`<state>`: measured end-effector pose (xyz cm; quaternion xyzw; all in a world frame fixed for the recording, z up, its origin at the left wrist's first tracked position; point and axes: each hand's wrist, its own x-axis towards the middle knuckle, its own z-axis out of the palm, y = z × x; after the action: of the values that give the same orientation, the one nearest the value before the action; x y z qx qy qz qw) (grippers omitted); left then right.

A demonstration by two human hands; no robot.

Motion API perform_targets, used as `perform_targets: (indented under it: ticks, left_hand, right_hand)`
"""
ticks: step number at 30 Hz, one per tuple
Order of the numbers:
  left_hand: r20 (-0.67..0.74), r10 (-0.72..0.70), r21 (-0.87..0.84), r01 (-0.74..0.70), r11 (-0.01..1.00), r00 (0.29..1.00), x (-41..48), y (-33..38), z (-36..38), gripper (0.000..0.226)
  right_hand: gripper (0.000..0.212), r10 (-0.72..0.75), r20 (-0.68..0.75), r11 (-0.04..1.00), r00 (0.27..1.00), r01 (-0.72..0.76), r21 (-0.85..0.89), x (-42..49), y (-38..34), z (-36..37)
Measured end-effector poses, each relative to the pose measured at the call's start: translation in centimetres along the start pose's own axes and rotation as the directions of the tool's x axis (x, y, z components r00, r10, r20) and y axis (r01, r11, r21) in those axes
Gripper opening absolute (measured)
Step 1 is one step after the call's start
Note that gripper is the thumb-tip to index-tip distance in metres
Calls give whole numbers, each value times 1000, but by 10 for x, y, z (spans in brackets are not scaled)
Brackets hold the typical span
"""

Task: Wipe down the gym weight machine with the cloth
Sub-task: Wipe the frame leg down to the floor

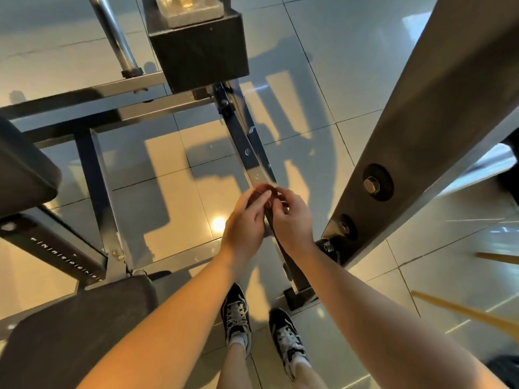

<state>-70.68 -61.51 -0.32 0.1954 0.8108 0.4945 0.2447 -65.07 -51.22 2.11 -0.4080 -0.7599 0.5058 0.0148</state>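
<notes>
A small dark reddish-brown cloth [266,192] is bunched between both hands at the centre of the view. My left hand [247,223] and my right hand [292,220] each pinch it with curled fingers, close together, just above a slanted metal bar [254,161] of the weight machine. Most of the cloth is hidden behind the fingers. The machine's black weight stack [199,49] stands at the top centre, and a broad grey steel upright [421,127] with bolts rises at the right.
A black padded seat [81,327] is at lower left, another pad [22,169] at the left edge, with a numbered adjustment rail [64,259] between them. A chrome bar [115,35] stands at top left. My shoes [238,318] are on glossy floor tiles. Wooden sticks [477,313] jut in at the right.
</notes>
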Motion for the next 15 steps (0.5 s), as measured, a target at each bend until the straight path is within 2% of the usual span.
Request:
perform_targets:
  ticks: [3, 6, 12, 15]
  left_hand:
    - [-49, -148, -99, 142, 985, 988, 28, 5, -3, 31]
    - [-100, -169, -208, 145, 967, 981, 20, 11, 4, 29]
    - [-58, -205, -366, 170, 915, 977, -24, 13, 17, 33]
    - [-44, -305, -380, 266, 886, 951, 6, 9, 13, 29]
  right_hand:
    - [34, -46, -2, 995, 999, 46, -92, 3, 2, 1]
    - [36, -19, 8, 998, 1000, 19, -68, 5, 8, 0]
    - [36, 13, 46, 1000, 999, -14, 17, 4, 10, -4]
    - [35, -28, 42, 999, 999, 28, 18, 5, 10, -3]
